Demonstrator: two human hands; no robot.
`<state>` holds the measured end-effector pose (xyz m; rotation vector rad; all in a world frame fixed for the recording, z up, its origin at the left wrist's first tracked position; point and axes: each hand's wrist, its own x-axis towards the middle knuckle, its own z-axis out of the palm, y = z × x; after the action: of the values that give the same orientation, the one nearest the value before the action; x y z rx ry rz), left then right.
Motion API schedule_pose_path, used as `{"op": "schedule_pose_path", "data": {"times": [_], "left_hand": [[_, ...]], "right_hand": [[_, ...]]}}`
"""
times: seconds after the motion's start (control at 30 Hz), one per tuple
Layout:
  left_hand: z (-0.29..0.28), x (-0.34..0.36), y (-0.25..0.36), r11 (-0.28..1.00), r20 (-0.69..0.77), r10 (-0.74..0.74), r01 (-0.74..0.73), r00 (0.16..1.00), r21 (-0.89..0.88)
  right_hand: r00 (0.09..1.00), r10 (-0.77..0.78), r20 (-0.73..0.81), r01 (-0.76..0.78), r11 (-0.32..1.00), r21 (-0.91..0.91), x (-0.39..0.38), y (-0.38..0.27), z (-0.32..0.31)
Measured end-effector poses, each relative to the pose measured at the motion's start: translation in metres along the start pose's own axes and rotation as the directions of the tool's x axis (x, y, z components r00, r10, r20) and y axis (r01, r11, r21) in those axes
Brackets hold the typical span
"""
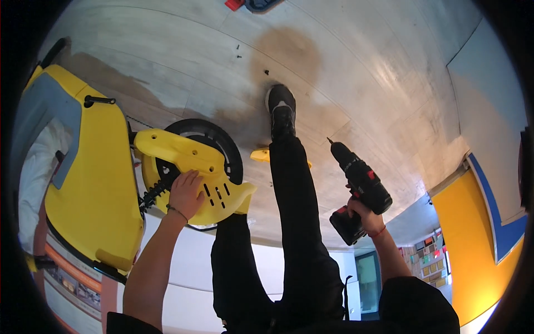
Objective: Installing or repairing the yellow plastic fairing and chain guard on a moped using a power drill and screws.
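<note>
My left hand (187,195) lies on a yellow plastic cover (178,151) with slots and several holes, its fingers stretched over the surface. This cover sits beside the black wheel (236,161) of a yellow scooter (89,183). A black coil-spring shock absorber (158,192) shows next to my left hand. Off to the right, my right hand (364,217) is closed around the grip of a black and red cordless drill (361,178). The drill's bit points up and to the left, away from the scooter and touching nothing.
Several small dark screws (238,55) lie on the wood-look floor (194,61). Another yellow part (260,155) rests on the floor, partly behind my right leg (295,206). A dark case-like object (261,4) with red beside it is cut off at the far edge.
</note>
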<state>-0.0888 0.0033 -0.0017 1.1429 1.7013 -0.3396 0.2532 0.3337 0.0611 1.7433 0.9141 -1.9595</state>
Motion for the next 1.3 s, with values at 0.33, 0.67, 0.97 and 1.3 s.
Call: {"op": "schedule_pose_path", "data": {"times": [0.33, 0.67, 0.97, 1.3], "left_hand": [[0.013, -0.024, 0.004, 0.991, -0.059, 0.093, -0.086, 0.994, 0.104], [0.053, -0.013, -0.012, 0.998, -0.215, 0.035, -0.046, 0.976, -0.048], [0.095, -0.014, -0.026, 0.995, -0.402, 0.087, -0.099, 0.911, -0.011], [0.107, 0.007, -0.011, 0.999, -0.501, 0.006, 0.015, 0.865, 0.037]], "right_hand": [[0.980, 0.024, -0.198, -0.060, 0.982, -0.177, -0.026, -0.013, -0.042], [0.964, 0.108, -0.242, -0.187, 0.923, -0.335, -0.010, -0.061, -0.026], [0.988, -0.040, -0.151, -0.059, 0.801, -0.595, -0.010, -0.112, -0.042], [0.975, -0.148, -0.164, -0.019, 0.685, -0.728, -0.006, -0.092, -0.091]]}}
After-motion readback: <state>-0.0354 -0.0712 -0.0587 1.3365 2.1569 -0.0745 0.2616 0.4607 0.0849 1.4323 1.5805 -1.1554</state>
